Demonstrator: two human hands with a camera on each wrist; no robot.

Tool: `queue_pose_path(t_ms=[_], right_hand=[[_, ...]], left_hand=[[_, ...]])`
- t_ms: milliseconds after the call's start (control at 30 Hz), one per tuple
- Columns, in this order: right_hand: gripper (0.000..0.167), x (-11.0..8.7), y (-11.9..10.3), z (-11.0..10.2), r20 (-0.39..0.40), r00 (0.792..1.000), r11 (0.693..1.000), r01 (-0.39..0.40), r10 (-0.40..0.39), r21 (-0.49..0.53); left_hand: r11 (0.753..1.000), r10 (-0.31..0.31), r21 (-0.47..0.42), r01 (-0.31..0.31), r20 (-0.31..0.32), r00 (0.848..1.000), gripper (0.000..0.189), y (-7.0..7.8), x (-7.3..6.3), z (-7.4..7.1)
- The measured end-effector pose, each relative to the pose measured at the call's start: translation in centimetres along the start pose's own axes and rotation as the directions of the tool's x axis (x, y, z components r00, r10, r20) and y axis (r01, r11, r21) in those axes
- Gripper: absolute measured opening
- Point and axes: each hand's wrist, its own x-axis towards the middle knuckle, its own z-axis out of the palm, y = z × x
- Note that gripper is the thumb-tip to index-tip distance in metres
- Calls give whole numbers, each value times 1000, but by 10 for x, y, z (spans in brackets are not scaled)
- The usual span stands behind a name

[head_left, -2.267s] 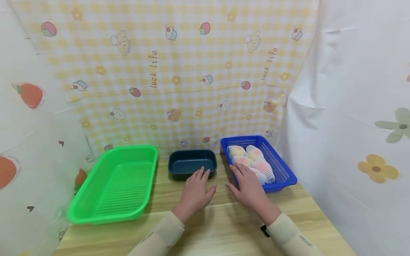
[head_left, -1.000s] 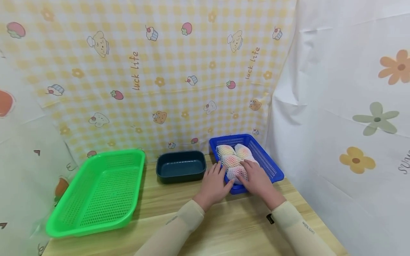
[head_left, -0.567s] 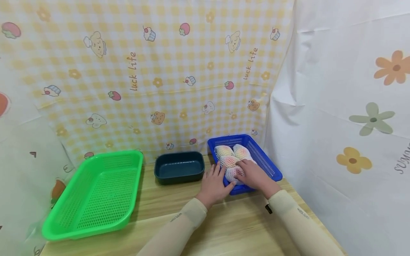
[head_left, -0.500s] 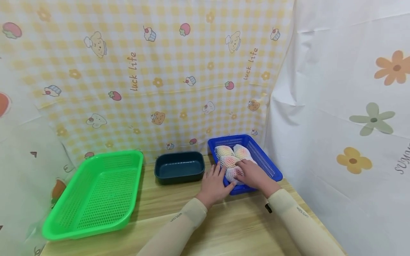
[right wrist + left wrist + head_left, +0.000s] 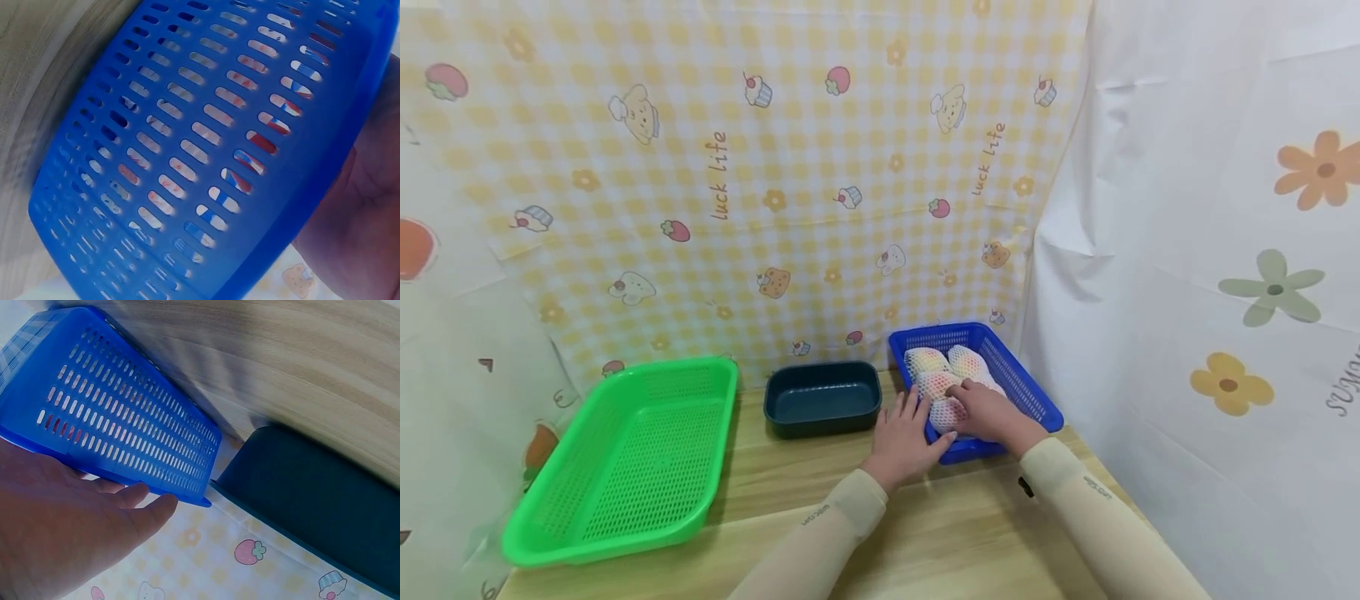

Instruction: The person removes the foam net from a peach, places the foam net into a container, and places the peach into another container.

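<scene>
The blue basket (image 5: pixel 1022 379) at the right holds several round, red-and-yellow fruits in white foam nets, among them one at the back left (image 5: pixel 927 360). My right hand (image 5: pixel 992 414) reaches over the basket's front right part, its fingers curled on the front netted fruit (image 5: pixel 947 414); part of that fruit is hidden under the hand. My left hand (image 5: pixel 901 442) touches the basket's left rim with its fingers spread and fairly straight. In the left wrist view, those fingertips (image 5: pixel 164 506) lie along the rim. Through the slots in the right wrist view, the netted fruit shows only in pieces.
A dark teal rectangular tub (image 5: pixel 823 419) stands just left of the blue basket. Further left is a large green basket (image 5: pixel 715 467) with nothing in it. All stand on a wooden table (image 5: pixel 790 517), with a checked cloth (image 5: pixel 820 167) behind and white cloth at the sides.
Both hands have moved right from the middle of the table to the blue basket. The right fingers have curled onto the front fruit. Lately the hands barely move; the head view shifts slightly.
</scene>
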Motion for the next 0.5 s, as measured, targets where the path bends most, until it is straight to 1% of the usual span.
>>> queue_pose_path(t_ms=[133, 267, 500], right_hand=[[56, 3, 1, 4, 28, 999, 999, -28, 28, -15], [53, 7, 3, 8, 47, 998, 998, -51, 52, -23], [53, 14, 0, 9, 90, 994, 997, -49, 54, -58]], left_hand=[[1000, 1, 1, -1, -1, 1000, 93, 1, 0, 0], [1000, -2, 14, 1, 14, 1000, 93, 2, 1, 1], [1000, -6, 6, 6, 32, 999, 93, 0, 0, -1]])
